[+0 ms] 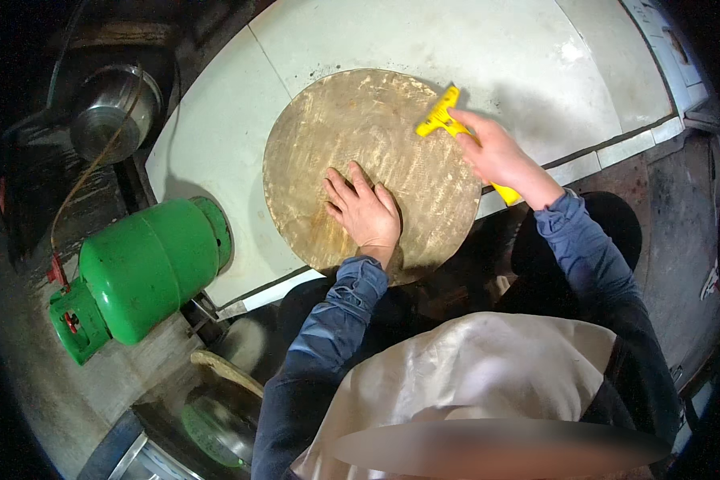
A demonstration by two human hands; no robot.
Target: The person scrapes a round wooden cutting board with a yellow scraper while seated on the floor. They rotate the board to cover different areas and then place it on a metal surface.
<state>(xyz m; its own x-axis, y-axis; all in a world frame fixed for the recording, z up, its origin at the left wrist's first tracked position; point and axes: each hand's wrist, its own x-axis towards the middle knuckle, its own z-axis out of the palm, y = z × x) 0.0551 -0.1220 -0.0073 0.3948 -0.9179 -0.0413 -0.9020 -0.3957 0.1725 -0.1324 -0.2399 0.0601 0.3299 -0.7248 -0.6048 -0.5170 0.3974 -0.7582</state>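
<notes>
A large round wooden board (328, 120), scuffed and patchy brown, lies on the pale tiled counter. My left hand (368, 212) presses flat on its lower middle, fingers spread and holding nothing. In my right hand (496, 154) is a yellow scraper (438, 114) with a wide T-shaped head; my fingers wrap round its handle, whose end sticks out below the hand. The scraper's head is over the board's upper right part. From this view I cannot tell whether its edge touches the wood.
The white counter (536, 48) extends behind and to both sides of the board. A green gas cylinder (152, 264) lies at the left, a hose running up from its valve. Beyond it is a metal pot (116, 112). Metal basins (220, 428) sit low at the near left.
</notes>
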